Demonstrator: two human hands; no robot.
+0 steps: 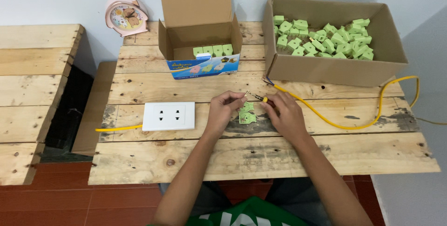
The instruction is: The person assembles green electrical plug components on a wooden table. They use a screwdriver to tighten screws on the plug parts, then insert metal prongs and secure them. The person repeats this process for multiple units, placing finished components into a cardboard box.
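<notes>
Screwdriver (257,98), yellow handle, pinched betw. fingers of right hand (285,114) and left hand (223,109), above green plug parts (247,114) on wood table (260,156), centre; white socket (168,116) to left.

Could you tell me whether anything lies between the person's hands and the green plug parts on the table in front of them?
Nothing visible does. The left hand and the right hand sit either side of the green plug parts, with only bare wooden table around them. The right hand also holds a small screwdriver just above.
</notes>
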